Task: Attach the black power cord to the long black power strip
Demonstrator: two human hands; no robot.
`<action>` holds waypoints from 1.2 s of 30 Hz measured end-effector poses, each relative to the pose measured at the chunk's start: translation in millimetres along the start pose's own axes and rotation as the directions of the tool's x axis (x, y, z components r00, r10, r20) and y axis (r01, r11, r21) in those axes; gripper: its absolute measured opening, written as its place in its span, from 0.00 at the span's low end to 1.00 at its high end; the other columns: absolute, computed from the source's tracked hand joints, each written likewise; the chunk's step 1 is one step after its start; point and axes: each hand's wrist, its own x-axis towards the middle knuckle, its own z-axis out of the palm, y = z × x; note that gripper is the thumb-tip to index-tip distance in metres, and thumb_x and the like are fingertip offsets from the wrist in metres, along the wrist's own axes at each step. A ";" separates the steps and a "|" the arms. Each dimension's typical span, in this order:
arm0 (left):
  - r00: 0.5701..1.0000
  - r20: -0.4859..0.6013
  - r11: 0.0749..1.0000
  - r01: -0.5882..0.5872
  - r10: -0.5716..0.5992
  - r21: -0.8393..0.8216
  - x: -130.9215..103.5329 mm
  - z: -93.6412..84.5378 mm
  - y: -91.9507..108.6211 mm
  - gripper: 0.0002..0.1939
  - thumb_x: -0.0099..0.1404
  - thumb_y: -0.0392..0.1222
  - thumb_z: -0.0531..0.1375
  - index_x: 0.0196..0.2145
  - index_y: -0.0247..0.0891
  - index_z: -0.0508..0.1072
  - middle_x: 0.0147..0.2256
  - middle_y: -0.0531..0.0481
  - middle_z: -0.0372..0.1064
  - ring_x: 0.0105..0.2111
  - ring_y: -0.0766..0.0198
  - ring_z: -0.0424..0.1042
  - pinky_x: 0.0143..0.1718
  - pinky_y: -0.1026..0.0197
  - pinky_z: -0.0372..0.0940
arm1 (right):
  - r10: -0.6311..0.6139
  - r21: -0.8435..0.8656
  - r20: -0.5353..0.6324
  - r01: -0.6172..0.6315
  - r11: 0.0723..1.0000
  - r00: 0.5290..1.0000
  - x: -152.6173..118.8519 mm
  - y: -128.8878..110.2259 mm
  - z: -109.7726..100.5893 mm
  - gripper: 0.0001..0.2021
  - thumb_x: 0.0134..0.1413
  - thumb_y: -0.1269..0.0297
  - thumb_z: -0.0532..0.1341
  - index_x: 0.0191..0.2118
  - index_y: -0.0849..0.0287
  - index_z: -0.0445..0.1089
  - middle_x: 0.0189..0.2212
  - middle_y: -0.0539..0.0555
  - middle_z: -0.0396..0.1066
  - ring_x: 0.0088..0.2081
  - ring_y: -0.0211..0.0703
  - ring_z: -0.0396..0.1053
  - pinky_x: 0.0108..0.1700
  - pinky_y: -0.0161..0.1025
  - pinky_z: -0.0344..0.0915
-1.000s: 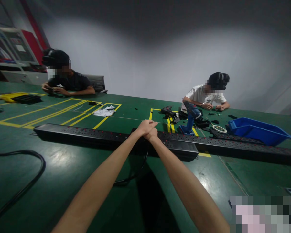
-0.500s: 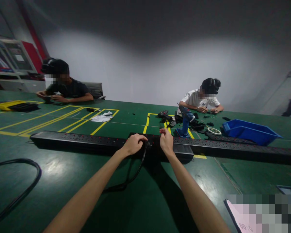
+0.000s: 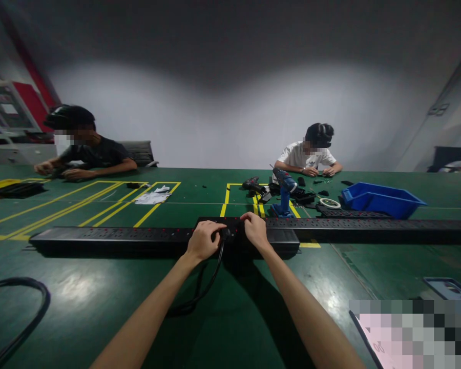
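A long black power strip (image 3: 111, 240) with rows of sockets and small red marks lies across the table in front of me. My left hand (image 3: 204, 241) is at its right part, thumb and forefinger closed around a black plug (image 3: 225, 233). From this plug a black cable (image 3: 215, 274) loops down onto the table. My right hand (image 3: 255, 229) is just right of the plug, over the strip, with its fingers curled and the fingertips together. Whatever those fingertips may hold is too small to tell. A black block (image 3: 234, 222) shows between my hands.
A second black strip (image 3: 369, 231) extends to the right. Behind it stand a blue cordless drill (image 3: 284, 192), a tape roll (image 3: 330, 203) and a blue bin (image 3: 384, 200). Two people sit across the green table. Thick cable (image 3: 42, 302) lies at left, a pink-screened device (image 3: 372, 333) at front right.
My right hand has come down closer to the plug, its fingers curling in. My left hand stays at the plug. The view has shifted, and the person at left has moved their hands.
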 end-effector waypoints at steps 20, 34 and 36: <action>0.987 -0.122 0.990 -0.086 0.100 0.114 -0.4 13.8 -14.0 0.16 0.59 0.30 0.50 0.39 0.38 0.73 0.41 0.47 0.73 0.45 0.57 0.68 0.50 0.52 0.61 | -0.086 0.039 -0.055 0.089 0.995 0.995 4.5 11.5 7.0 0.17 0.50 0.74 0.50 0.36 0.53 0.75 0.37 0.48 0.76 0.41 0.42 0.70 0.47 0.35 0.59; 0.987 -0.125 0.987 -0.090 0.106 0.132 -0.1 13.7 -12.6 0.15 0.60 0.29 0.51 0.38 0.38 0.74 0.41 0.46 0.73 0.46 0.56 0.68 0.49 0.52 0.63 | -0.120 0.094 -0.077 0.127 0.987 0.990 4.0 12.5 7.9 0.16 0.50 0.75 0.51 0.35 0.53 0.74 0.36 0.48 0.75 0.41 0.42 0.70 0.46 0.37 0.60; 0.986 -0.127 0.986 -0.092 0.110 0.138 -0.1 12.5 -11.5 0.15 0.59 0.29 0.51 0.39 0.39 0.74 0.42 0.46 0.73 0.47 0.56 0.67 0.49 0.51 0.64 | -0.137 0.118 -0.082 0.146 0.982 0.987 4.2 12.4 9.1 0.16 0.50 0.75 0.50 0.35 0.54 0.74 0.36 0.49 0.75 0.40 0.42 0.70 0.46 0.37 0.61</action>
